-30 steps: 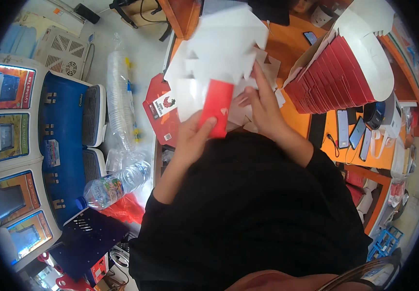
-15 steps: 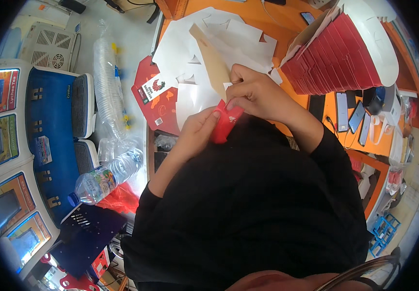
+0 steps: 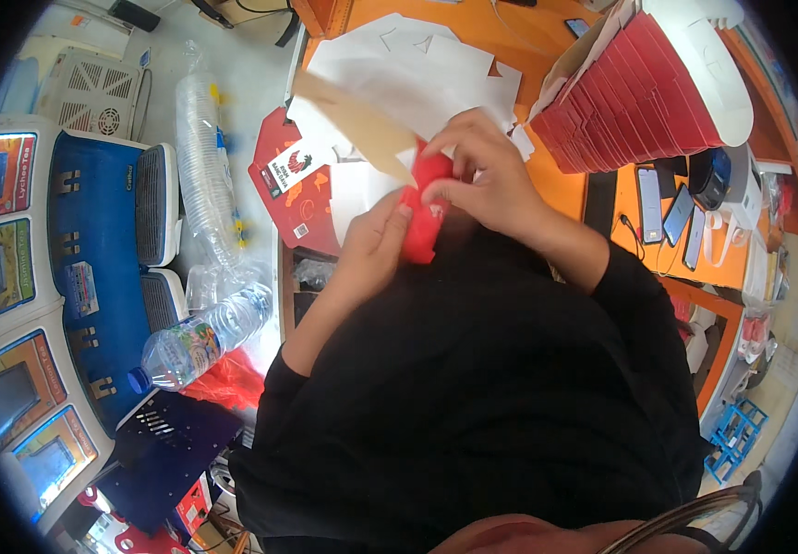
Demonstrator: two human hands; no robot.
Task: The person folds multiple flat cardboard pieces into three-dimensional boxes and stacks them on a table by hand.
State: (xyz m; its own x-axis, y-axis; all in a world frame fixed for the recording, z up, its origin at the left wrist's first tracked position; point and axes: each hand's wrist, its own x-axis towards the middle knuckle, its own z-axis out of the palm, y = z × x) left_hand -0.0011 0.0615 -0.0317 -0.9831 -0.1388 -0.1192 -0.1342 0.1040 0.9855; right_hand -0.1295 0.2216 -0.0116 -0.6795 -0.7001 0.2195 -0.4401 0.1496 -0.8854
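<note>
Both hands on one red card piece (image 3: pixel 422 208), held just above the near edge of the orange table (image 3: pixel 561 180), close to the person's chest. Left hand (image 3: pixel 371 245) grips it from below, fingers curled, thumb against the card's left side. Right hand (image 3: pixel 482 175) is closed over the top, fingertips pinching the upper edge. Looks like a fold or crease being worked into a flat blank.

To do this step well, my read: keep the left hand as the anchor, let the right thumb run the crease line in one pass, and keep the edges square before pressing. Card this stiff probably cracks or skews if folded off the score.

A tan cardboard sheet (image 3: pixel 362 125) juts out from under the right hand over a spread of white paper sheets (image 3: pixel 417 65). A flat red printed blank (image 3: pixel 293 189) lies left of the hands at the table edge. A fanned stack of red folded cartons (image 3: pixel 639 92) sits well to the right. A clear water bottle (image 3: pixel 200 337) lies on its side lower left, beside a blue crate (image 3: pixel 94 231).

Hard to see:
- most of the red piece is covered by the right hand, shape unclear
- can't tell if the tan sheet is gripped or just lying under the hand
- black sleeves and torso hide the table's near edge
- fisheye bends everything at the rim
</note>
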